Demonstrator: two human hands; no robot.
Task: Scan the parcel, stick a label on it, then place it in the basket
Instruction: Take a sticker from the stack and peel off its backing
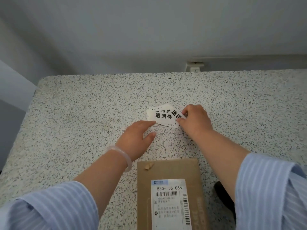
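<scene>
White paper in the grip: right hand (194, 120) pinches the right edge of one white label (177, 113) between thumb and curled fingertips. Bold black characters are printed on it, and the fingers partly cover them.
Pile: a small fanned pile of labels (163, 116) lies flat on the table, the sheets overlapping. The pinched one sits at the pile's right side and touches the others.
Left hand: left hand (136, 140) is palm down with fingers straight and holds nothing. Its forefinger tip touches the pile's lower left corner. The thumb is spread apart, over bare tabletop.
Wrist: a pale translucent bangle (123, 155) is on the left wrist.
Sleeves: blue and white stripes on both. The left sleeve (54, 208) and right sleeve (265, 188) end partway up the forearms.
Parcel: a brown cardboard parcel (167, 170) lies flat at the near edge, between the two forearms and apart from the pile. Neither hand touches it.
Parcel face: a white shipping label (169, 205) with barcodes reads "530- D5 065"; the finer print is too blurred to read. A tan scrap (148, 166) sticks near the far left corner.
Surface: grey-speckled table (83, 105) with a rounded far left corner.
Unclear: a dark object (222, 195) lies right of the parcel, mostly hidden under the right forearm. Cannot tell what it is.
Beyond: a pale wall (132, 30), with a small white fixture (194, 66) past the far edge.
</scene>
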